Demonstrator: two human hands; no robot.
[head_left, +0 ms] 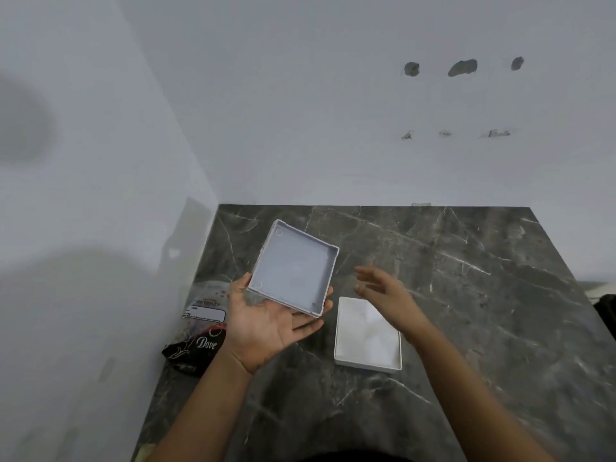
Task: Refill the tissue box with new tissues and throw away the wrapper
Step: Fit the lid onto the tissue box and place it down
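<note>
Left hand (266, 325) is carrying the lid (293, 271) on flat fingers, just left of the box (366, 365).
I'm watching my right hand (383, 288) hovering over the box's far edge, fingers spread, gripping nothing; tissues (366, 331) are lying inside the box.

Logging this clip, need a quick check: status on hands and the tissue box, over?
Left hand open, palm up, carrying box tray. Right hand open, empty, over box half on counter. Packets at left, nothing blocking.
</note>
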